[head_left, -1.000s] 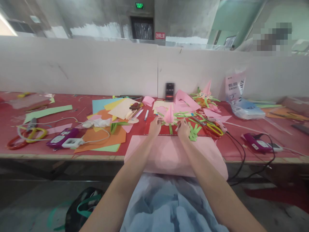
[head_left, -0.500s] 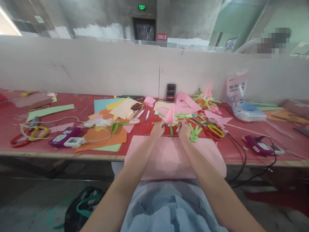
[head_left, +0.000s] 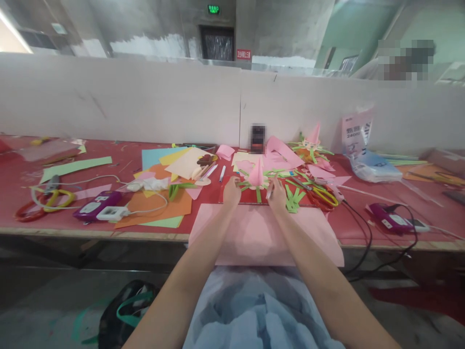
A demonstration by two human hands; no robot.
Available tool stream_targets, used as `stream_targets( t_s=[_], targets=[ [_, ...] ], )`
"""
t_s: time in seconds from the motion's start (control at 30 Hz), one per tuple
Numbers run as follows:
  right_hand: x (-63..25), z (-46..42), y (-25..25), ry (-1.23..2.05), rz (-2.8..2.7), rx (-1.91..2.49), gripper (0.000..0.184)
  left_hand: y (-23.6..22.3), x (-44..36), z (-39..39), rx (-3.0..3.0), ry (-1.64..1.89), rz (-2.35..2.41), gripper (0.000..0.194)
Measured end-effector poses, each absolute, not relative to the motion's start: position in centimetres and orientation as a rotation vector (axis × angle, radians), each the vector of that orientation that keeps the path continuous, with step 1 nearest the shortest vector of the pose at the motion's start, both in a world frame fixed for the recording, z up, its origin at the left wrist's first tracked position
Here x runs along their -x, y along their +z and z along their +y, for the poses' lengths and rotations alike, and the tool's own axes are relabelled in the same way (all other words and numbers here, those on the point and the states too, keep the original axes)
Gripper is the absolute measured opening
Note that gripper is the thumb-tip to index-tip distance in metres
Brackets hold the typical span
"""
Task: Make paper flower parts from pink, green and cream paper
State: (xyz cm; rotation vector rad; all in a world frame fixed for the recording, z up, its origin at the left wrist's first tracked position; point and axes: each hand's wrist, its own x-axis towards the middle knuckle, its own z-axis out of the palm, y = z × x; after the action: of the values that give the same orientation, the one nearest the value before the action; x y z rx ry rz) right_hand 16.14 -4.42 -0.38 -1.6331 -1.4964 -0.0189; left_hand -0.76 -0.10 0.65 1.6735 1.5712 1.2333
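Note:
A paper figure with a pink cone (head_left: 256, 174) and green strips spread around its base stands on a red board (head_left: 245, 198). To its left, my left hand (head_left: 231, 192) has curled fingers close to the strip ends; what they pinch, if anything, is too small to make out. My right hand (head_left: 278, 194) is closed on a slim pale stick-like object (head_left: 269, 193) at the figure's right side. Cut green paper strips (head_left: 293, 199) lie beside that hand, with yellow-handled scissors (head_left: 325, 195) farther right. Pink paper (head_left: 254, 232) hangs over the table edge before me.
A similar paper figure (head_left: 311, 143) stands at the back right, near a plastic pack (head_left: 374, 165). Coloured sheets (head_left: 160, 203), a purple power box (head_left: 96, 206) and more scissors (head_left: 54, 198) lie left. Another purple box (head_left: 388, 218) with black cables sits right.
My left hand has moved left, away from the cone's base, uncovering more green strips there. My right hand stays almost in place with the pale object.

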Motion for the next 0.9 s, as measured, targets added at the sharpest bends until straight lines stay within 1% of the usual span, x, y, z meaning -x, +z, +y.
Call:
stream_targets(
  t_s=[0.3,0.5,0.73,0.9],
  targets=[
    [-15.5,-5.1,0.6,-0.033,-1.561,1.760,0.033,0.3,0.8,0.1,-1.567,1.287,1.551,0.033],
    [-15.3,-5.4,1.0,-0.020,-1.667,1.850,0.038,0.2,0.6,0.3,-1.604,1.256,1.525,0.038],
    [-15.2,-5.3,0.8,-0.074,-1.659,1.848,0.036,0.1,0.5,0.5,-1.644,1.242,1.506,0.039],
    [-15.5,-4.8,0.2,-0.166,-1.668,1.768,0.037,-0.2,0.6,0.7,-1.657,1.223,1.519,0.039]
  ],
)
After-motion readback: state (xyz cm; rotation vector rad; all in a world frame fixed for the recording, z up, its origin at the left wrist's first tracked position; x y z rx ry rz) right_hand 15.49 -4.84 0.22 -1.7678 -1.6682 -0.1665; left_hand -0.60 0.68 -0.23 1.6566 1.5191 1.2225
